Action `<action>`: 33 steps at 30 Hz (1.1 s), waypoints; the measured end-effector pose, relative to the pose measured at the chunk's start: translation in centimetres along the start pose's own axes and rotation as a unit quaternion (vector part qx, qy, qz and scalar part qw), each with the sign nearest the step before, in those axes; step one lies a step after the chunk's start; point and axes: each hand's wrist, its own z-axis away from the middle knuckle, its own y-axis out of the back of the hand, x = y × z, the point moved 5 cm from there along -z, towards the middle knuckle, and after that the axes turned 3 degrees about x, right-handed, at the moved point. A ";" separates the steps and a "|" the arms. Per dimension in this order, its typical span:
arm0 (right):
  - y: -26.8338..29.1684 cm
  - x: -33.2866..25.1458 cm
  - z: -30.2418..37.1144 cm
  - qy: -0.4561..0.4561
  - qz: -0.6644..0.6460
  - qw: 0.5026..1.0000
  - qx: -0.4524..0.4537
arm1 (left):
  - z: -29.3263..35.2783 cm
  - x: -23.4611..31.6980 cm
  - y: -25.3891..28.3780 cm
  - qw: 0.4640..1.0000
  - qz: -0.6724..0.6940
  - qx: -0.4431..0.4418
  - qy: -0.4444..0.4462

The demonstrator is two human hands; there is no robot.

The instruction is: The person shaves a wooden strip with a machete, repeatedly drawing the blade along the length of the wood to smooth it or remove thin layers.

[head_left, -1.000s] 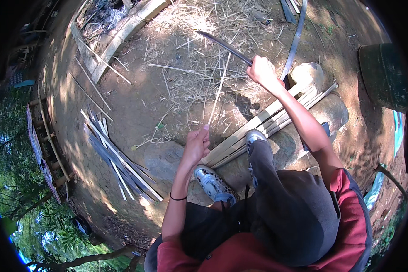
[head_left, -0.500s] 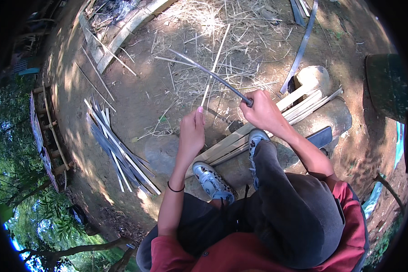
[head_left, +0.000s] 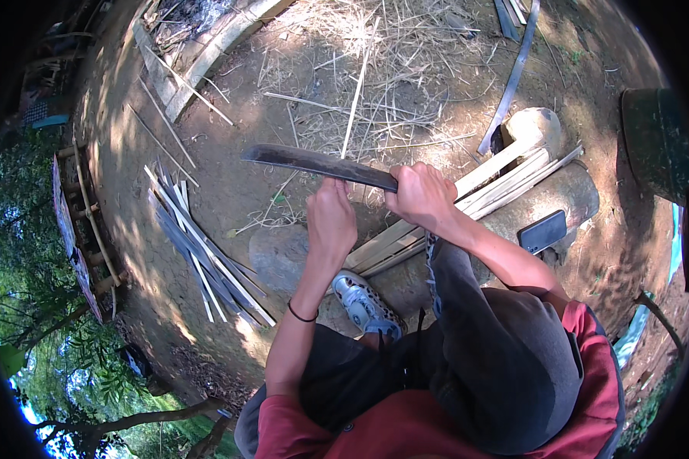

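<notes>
My right hand [head_left: 421, 196] is closed round the handle of a machete with a long dark blade [head_left: 314, 162]. The blade points left, its flat side showing, and crosses just above my left hand [head_left: 331, 222]. Between the fingers of my left hand is the near end of a thin pale bamboo strip [head_left: 357, 92], which reaches away over the ground. The blade lies across the strip close to my fingers; whether it touches the strip I cannot tell. The handle is hidden in my right fist.
Split bamboo strips [head_left: 505, 183] lean along a log [head_left: 582, 191], where a dark phone [head_left: 543, 232] lies. A bundle of dark and pale strips [head_left: 207, 245] lies left. Shavings [head_left: 406, 92] litter the ground ahead. A dark green container [head_left: 654, 145] stands at right.
The machete has swung nearer to my left hand and turned from edge-on to showing its broad side. My right hand moved slightly left and nearer; the strip is still in my left.
</notes>
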 end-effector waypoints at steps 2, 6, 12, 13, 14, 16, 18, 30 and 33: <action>-0.6 0.3 -0.5 0.017 0.018 1.000 0.013 | 0.1 -0.4 -0.1 1.000 0.000 -0.001 -0.001; -1.5 1.8 -2.7 0.006 0.043 0.999 0.032 | 0.1 -1.5 -0.2 1.000 0.003 0.001 0.024; 4.9 18.3 -13.1 -0.083 0.060 0.972 0.210 | 4.1 -2.8 -0.8 0.992 -0.021 -0.115 0.040; 5.7 19.8 -13.6 -0.094 0.075 0.972 0.201 | 3.8 -3.0 -0.9 0.991 -0.023 -0.122 0.047; 6.5 20.0 -13.5 -0.097 0.052 0.967 0.228 | 3.4 -3.4 -0.7 0.990 -0.027 -0.125 0.057; 6.7 18.5 -12.7 -0.142 -0.073 0.973 0.168 | 3.3 -4.5 -0.4 0.989 -0.019 -0.123 0.080; 6.4 15.3 -11.1 -0.174 -0.206 0.954 0.131 | 2.8 -4.6 -0.1 0.990 -0.017 -0.121 0.066; 3.5 -3.1 -0.9 0.039 -0.145 0.988 0.025 | -0.9 0.5 7.8 0.999 -0.001 -0.047 0.013; 2.8 -4.7 -0.6 0.104 -0.135 0.983 0.075 | -0.5 1.7 9.8 0.999 -0.035 -0.027 0.013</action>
